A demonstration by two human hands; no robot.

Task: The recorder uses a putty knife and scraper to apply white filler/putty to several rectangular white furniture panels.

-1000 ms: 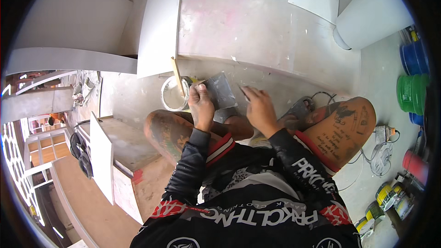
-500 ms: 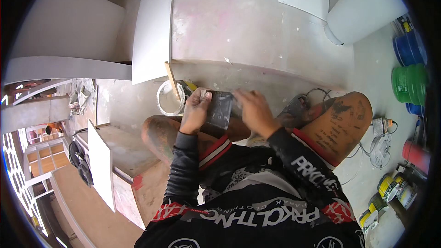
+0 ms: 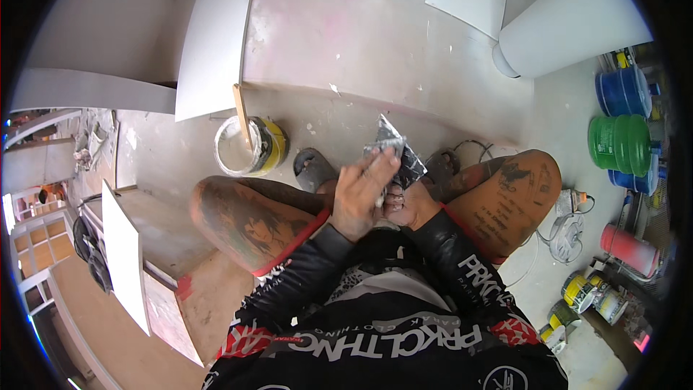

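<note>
Both my hands meet in front of my lap, between my bent knees. My right hand (image 3: 415,206) is closed round the lower end of a thin dark flat sheet (image 3: 413,167), smeared with white paste. Over it reaches my left hand (image 3: 359,195), its fingers pressed together on a grey flat piece (image 3: 385,146) that lies against the dark sheet. The fingers hide much of both pieces, and I cannot tell their exact kind. Left of my hands, on the floor, an open yellow and black paint can (image 3: 273,148) holds whitish paste and a wooden stick (image 3: 242,112).
A white panel (image 3: 216,36) stands beyond the can, and another white panel (image 3: 124,256) leans at the left. At the right are a green water jug (image 3: 621,146), blue jugs (image 3: 622,92), a red cylinder (image 3: 629,249), several paint cans (image 3: 577,292) and a corded tool (image 3: 570,202).
The dark sheet has passed from my left hand to my right. My left hand has moved right and now lies over it. The view has shifted, showing the can more fully.
</note>
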